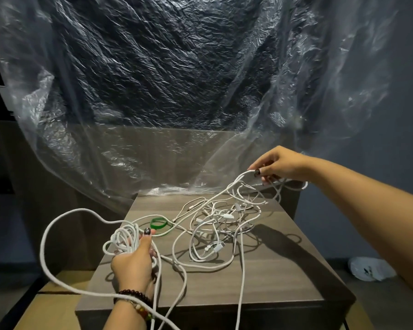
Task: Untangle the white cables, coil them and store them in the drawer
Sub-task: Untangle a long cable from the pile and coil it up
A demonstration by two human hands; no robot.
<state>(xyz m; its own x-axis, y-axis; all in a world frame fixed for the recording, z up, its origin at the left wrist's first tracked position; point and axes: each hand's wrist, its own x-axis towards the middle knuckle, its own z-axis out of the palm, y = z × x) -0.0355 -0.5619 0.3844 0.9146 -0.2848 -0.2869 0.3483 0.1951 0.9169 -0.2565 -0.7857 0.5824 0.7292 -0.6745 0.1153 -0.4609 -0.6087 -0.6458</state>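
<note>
Cables (221,225): white tangle mid-top of wooden cabinet (284,277), strands trailing over front edge. Left hand (131,263) grips coiled bundle (123,239) at near-left corner, fingers curled round it. Right hand (275,166) pinches raised loop at far right, thumb and fingertips closed on strand. Lift your right loop slowly, keep slack, follow one strand; don't tug knots tight. Green band (159,223) lies beside tangle. Drawer not visible.

Left grip (131,263) curled, right grip (275,166) seemingly pinching.
</note>
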